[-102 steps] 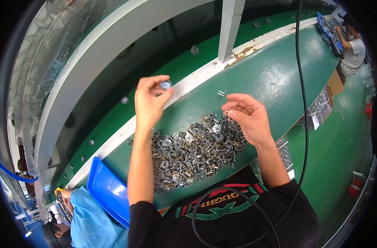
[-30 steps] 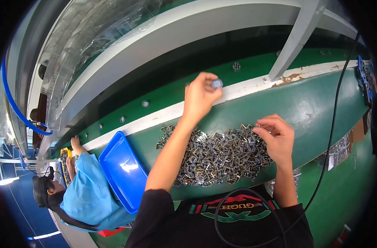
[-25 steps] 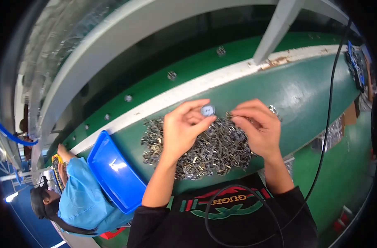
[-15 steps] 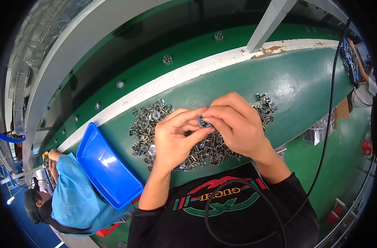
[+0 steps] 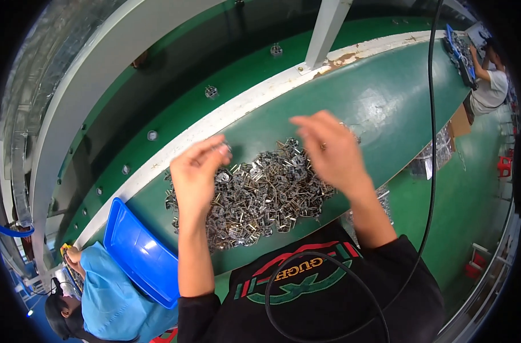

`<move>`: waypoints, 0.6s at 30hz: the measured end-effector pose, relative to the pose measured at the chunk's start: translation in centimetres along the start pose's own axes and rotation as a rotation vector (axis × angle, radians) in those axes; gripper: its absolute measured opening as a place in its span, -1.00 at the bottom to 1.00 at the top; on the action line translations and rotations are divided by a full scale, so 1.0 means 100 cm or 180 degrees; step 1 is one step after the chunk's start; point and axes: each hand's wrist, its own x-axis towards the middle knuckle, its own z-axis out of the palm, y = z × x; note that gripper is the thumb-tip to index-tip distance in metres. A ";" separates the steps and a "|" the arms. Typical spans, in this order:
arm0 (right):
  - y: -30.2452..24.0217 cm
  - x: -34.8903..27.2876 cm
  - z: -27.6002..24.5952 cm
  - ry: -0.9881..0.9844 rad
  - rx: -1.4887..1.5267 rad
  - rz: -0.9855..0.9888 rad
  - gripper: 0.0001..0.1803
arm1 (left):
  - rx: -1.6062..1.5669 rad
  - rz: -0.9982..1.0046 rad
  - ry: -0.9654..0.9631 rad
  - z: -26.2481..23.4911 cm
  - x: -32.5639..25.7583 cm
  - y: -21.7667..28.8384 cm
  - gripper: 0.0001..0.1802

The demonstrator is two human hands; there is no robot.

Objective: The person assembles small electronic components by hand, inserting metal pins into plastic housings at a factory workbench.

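Pinned parts (image 5: 266, 197) lie heaped on the bench (image 5: 380, 108), outside the blue tray (image 5: 141, 251).

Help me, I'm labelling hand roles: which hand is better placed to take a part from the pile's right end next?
Probably the right hand: it is near that end of the pile, whereas the left hand is at the opposite end, seemingly pinching something.

1. The surface (image 5: 380, 103) is glossy green.
2. Across its middle spreads a loose, tangled pile (image 5: 243, 211) of small grey parts (image 5: 272, 183) with metal prongs.
3. Left of the pile, a blue tray (image 5: 140, 248) juts past the near edge.
4. A second tray (image 5: 450, 38) sits at the far right end.
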 end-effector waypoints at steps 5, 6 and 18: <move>0.054 -0.010 -0.036 0.0156 -0.1703 0.0563 -0.84 | 0.1328 0.0385 0.0587 -0.040 0.084 -0.021 -0.74; 0.057 -0.013 -0.037 0.0003 -0.1771 0.0755 -0.82 | 0.1842 0.0331 0.0780 -0.042 0.098 -0.022 -0.73; 0.043 -0.017 -0.030 0.0145 0.0034 0.0378 -0.92 | 0.3165 0.1094 0.0925 -0.123 0.126 -0.051 -0.55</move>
